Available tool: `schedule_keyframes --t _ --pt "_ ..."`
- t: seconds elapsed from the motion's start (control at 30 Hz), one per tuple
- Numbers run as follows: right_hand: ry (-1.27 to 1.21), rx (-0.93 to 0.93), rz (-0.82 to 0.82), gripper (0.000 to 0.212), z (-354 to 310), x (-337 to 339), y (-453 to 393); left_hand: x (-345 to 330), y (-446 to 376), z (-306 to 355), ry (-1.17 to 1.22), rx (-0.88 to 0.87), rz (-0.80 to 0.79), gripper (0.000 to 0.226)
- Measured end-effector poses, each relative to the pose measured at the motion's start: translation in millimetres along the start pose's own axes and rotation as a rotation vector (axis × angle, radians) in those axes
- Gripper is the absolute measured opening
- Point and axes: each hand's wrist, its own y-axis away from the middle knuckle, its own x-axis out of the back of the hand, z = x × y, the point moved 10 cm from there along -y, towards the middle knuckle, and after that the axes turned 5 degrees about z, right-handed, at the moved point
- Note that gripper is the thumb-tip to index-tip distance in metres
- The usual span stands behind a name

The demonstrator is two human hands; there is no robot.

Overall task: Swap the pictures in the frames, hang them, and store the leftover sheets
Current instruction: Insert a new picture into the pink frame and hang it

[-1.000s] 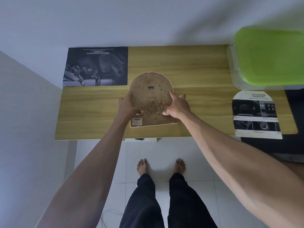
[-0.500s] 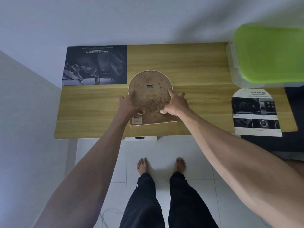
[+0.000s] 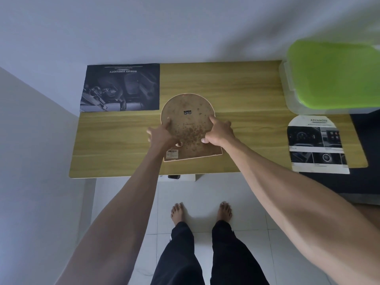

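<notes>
An arched picture frame [image 3: 190, 128] lies face down on the wooden table [image 3: 246, 89], its stained brown backing and small metal hanger facing up. My left hand [image 3: 161, 136] holds its left side, with index finger and thumb on the backing. On the frame's right side, my right hand [image 3: 220, 132] holds it the same way. A dark rectangular car-interior sheet [image 3: 121, 87] lies flat at the table's back left. An arch-cut printed sheet [image 3: 316, 145] lies at the right end, overhanging the front edge.
A clear storage box with a green lid [image 3: 333, 75] stands at the table's back right. A dark surface [image 3: 366, 182] adjoins the table on the right. White walls close in behind and on the left. My bare feet stand on white tiles below.
Both hands stay on the frame's sides; my index fingers have crept a little farther up the backing. The frame itself has barely shifted.
</notes>
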Motion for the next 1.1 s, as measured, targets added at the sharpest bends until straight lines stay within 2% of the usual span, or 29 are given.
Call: schedule_keyframes --t 0.1,0.2,0.33,0.5,0.63,0.73,0.8,0.97,1.1 --pt "-0.223 0.058 0.044 0.095 2.6 12.2 -2.9 -0.5 2.5 -0.6 0.152 0.012 0.005 0.115" --pt "-0.464 0.086 0.095 0.08 4.8 26.3 -0.9 -0.4 2.9 0.6 0.309 0.037 -0.028 0.12" --pt "-0.643 0.166 0.219 0.064 7.4 49.0 8.3 -3.5 9.4 7.1 0.515 0.022 -0.087 0.11" --pt "-0.78 0.311 0.368 0.067 -6.6 82.8 30.3 -1.0 17.2 24.9 0.653 -0.052 -0.141 0.114" --pt "-0.81 0.392 0.447 0.079 -27.3 112.2 48.5 4.3 24.9 46.9 0.723 -0.111 -0.173 0.109" --pt "-0.756 0.477 0.511 0.087 -48.6 131.7 59.7 30.4 31.8 75.2 0.674 -0.141 -0.011 0.106" --pt "-0.66 0.569 0.557 0.091 -66.2 140.9 68.8 55.7 42.1 107.6 0.737 -0.211 0.065 0.102" --pt "-0.412 0.741 0.734 0.096 -97.6 150.6 95.7 91.5 71.0 190.9 0.8 -0.436 -0.01 0.082" --pt "-0.386 0.817 0.782 0.099 -110.8 147.4 105.5 109.4 70.5 189.4 0.761 -0.405 0.153 0.078"
